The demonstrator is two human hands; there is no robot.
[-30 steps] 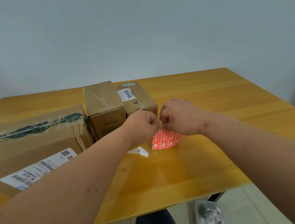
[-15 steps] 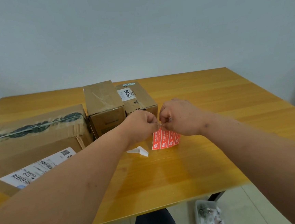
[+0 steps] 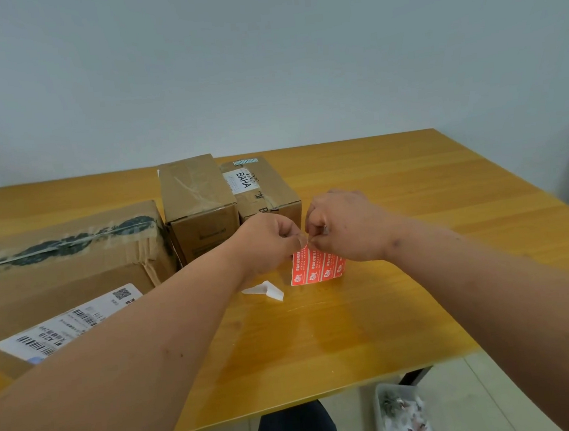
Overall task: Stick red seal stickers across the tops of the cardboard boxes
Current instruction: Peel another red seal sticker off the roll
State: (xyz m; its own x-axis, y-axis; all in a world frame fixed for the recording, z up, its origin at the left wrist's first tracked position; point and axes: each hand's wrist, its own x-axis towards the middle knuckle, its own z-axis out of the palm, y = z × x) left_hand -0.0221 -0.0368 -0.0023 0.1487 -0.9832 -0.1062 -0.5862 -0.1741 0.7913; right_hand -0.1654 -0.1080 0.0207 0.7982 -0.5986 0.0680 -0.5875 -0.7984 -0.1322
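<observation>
Hands meet just above the table (image 3: 420, 289) in the head view, knuckles almost touching: my left hand (image 3: 269, 239) and my right hand (image 3: 340, 226) both have their fingers curled tight, pinching the top edge of the red sticker sheet (image 3: 317, 267), which hangs from that pinch with its lower edge down at the wood. I hold it up this way, I judge, so one hand can steady the backing while the other works a single seal loose at the corner; whether a seal has begun to lift I cannot tell, since my fingers cover the spot. A small white scrap of paper (image 3: 265, 291) lies on the table just beside the sheet, below my left hand. The cardboard boxes wait to the left and behind: a big one (image 3: 64, 265) with dark tape along its top and a shipping label on its side, a taller plain one (image 3: 197, 195), and a lower one marked BAHA (image 3: 260, 190) just behind my hands. None shows a red seal on top. Nothing stands between my hands and the two nearer boxes. A clear bin of odds and ends (image 3: 402, 414) sits on the floor by the table's edge.
</observation>
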